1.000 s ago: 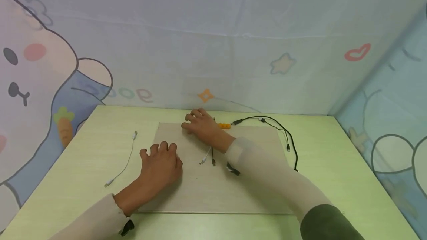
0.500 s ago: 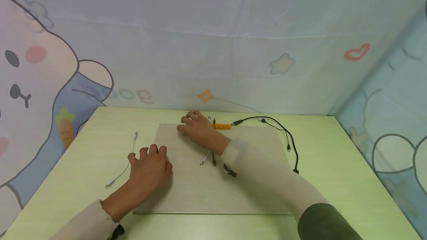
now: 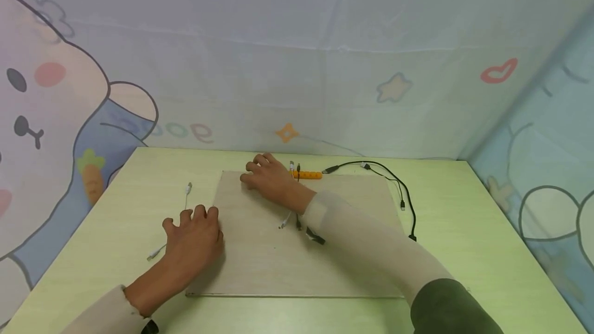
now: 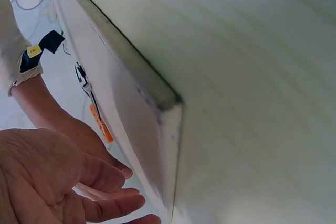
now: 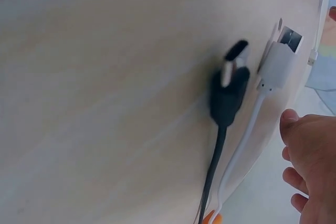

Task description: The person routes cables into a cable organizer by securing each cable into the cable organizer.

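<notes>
My left hand (image 3: 192, 244) hovers over the board's left edge, partly covering a white USB cable (image 3: 188, 189) that lies on the table. Its fingers bend loosely and hold nothing in the left wrist view. Toward the back of the board, my right hand (image 3: 269, 179) reaches just left of an orange cable holder (image 3: 310, 174), fingers relaxed and nothing in them. A white cable (image 3: 285, 219) and a black cable (image 3: 298, 223) run from the holder under the right wrist. Their white plug (image 5: 278, 64) and black plug (image 5: 228, 95) show large in the right wrist view.
A beige board (image 3: 297, 267) lies on the pale table (image 3: 464, 251). At the back right rest a thick black cable (image 3: 407, 197) and a thin black cable (image 3: 401, 204). A printed cloth (image 3: 223, 66) hangs behind the table.
My left hand has moved left and nearer to me, over the white cable. My right hand has shifted slightly left, uncovering more of the orange holder and the cable ends at it.
</notes>
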Tool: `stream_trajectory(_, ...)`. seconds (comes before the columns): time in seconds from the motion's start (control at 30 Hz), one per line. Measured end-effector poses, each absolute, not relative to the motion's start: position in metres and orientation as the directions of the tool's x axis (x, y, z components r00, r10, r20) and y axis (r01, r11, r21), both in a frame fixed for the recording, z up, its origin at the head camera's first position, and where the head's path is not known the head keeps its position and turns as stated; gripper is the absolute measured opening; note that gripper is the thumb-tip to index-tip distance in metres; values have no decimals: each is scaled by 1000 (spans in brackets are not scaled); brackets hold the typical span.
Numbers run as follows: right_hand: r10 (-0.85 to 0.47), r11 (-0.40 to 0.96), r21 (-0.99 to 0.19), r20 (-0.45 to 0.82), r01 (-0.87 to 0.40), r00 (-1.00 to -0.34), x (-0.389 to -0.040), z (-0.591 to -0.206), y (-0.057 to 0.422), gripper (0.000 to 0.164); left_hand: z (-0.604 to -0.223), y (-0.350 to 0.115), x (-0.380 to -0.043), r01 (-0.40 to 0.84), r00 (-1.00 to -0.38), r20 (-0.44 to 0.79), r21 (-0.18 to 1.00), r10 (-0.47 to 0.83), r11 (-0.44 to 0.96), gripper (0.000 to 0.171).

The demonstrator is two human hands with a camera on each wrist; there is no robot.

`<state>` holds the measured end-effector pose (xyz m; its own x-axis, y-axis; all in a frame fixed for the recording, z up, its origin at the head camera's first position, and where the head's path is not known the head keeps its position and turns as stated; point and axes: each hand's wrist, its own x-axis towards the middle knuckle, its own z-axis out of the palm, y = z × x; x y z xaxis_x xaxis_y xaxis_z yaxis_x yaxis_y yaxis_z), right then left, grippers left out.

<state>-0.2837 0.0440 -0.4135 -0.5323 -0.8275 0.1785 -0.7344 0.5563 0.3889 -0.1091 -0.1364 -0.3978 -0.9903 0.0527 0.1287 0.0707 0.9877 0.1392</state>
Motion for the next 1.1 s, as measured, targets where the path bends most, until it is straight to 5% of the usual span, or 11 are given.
stream_trajectory(1.1, -832, 544, 389, 134, -743, -539, -279, -412, 21, 28, -405, -202, -84, -48, -997, 49, 184, -58, 982, 13)
